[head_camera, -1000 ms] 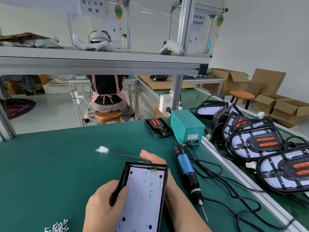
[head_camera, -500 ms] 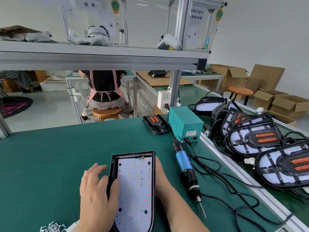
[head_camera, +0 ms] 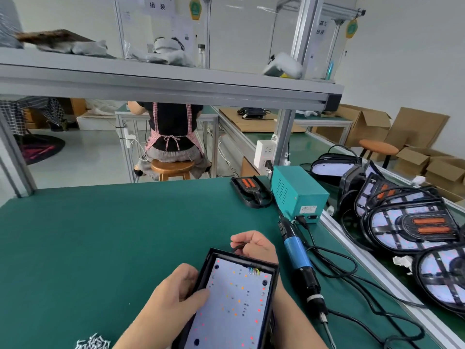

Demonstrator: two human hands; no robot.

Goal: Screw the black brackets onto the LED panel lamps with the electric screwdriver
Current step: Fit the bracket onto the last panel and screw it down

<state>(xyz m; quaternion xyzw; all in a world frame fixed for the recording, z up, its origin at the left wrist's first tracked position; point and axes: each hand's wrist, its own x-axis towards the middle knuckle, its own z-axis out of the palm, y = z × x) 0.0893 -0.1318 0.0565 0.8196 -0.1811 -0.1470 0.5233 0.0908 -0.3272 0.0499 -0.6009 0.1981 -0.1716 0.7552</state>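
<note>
A black-framed LED panel lamp (head_camera: pixel 236 306) sits on the green counter (head_camera: pixel 100 235), with no bracket fitted yet. The left hand (head_camera: pixel 173 301) curls its fingers round the lamp's left edge. The right hand (head_camera: pixel 255 244) fingers seem to pinch a thin dark cable (head_camera: pixel 237 247). The blue electric screwdriver (head_camera: pixel 300 265) lies unused beside it.

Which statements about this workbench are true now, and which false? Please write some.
1. The blue and black electric screwdriver lies on the green mat, in no hand. True.
2. The left hand holds the screwdriver. False: it grips the left edge of the black-framed LED panel lamp.
3. The right hand lies flat on the mat. False: its fingers curl at the lamp's far end, pinching what looks like a black cable.
4. A black bracket with orange strips lies beside the teal metal power box. True.
</note>
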